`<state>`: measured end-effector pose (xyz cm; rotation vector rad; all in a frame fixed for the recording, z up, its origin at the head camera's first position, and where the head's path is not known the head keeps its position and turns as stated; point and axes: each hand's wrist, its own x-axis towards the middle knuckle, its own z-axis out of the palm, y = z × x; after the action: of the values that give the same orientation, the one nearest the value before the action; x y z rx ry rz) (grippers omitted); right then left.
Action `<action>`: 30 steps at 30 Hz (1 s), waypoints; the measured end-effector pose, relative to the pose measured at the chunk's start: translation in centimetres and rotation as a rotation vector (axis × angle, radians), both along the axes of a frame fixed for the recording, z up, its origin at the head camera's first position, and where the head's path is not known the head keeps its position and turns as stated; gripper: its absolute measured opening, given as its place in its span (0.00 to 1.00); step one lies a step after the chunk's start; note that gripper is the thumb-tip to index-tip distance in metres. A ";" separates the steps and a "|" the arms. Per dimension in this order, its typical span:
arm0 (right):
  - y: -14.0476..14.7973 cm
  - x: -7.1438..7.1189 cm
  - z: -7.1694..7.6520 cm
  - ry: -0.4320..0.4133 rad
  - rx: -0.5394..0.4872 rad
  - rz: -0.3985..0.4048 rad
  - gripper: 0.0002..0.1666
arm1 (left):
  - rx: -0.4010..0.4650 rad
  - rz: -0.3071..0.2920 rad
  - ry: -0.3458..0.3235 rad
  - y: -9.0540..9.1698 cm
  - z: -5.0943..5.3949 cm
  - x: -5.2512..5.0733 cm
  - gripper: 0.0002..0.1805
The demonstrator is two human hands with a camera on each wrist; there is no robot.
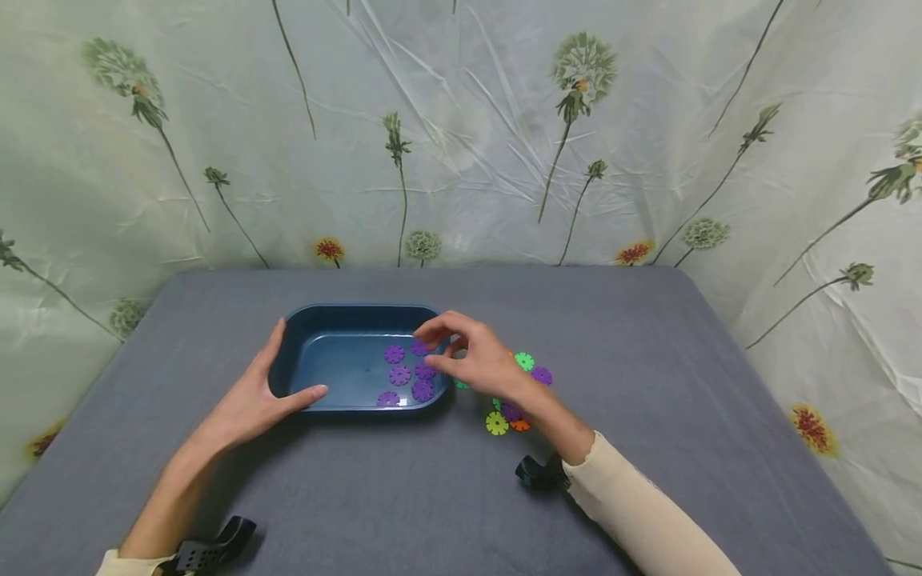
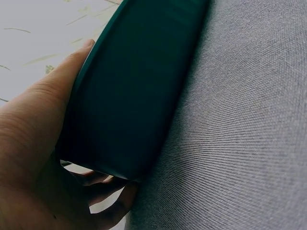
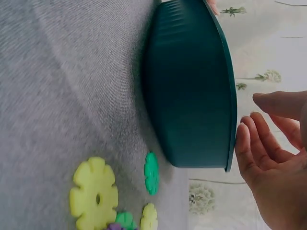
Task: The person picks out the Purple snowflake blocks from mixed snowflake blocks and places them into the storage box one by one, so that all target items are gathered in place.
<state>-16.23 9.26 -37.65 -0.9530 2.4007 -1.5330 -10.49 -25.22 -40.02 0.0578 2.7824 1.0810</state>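
A blue plastic tray (image 1: 334, 364) sits on the table, with several purple notched discs (image 1: 399, 374) at its right side. My left hand (image 1: 248, 400) grips the tray's left end, its thumb over the front rim. In the left wrist view, that hand (image 2: 29, 139) reaches round the tray wall (image 2: 129, 91). Over the tray's right end hovers my right hand (image 1: 475, 356), fingers loosely bent. The right wrist view shows the right hand (image 3: 276, 175) beside the tray's rim (image 3: 230, 96), thumb and fingertips apart and no disc visible between them.
Right of the tray lie loose discs in several colours, among them a yellow one (image 1: 497, 423), a green one (image 1: 524, 362) and a purple one (image 1: 543, 375). My right forearm partly covers them. A grey cloth (image 1: 634, 320) covers the table, and a flowered curtain (image 1: 483, 160) hangs behind.
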 end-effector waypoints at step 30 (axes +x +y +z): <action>3.9 0.5 -1.0 0.043 0.033 -0.143 0.17 | -0.018 -0.012 -0.009 0.1 0.3 -0.1 0.72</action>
<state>-15.76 13.21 -38.61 -0.8327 2.5660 -1.5283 -10.61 -25.16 -39.70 0.0667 2.7799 1.0513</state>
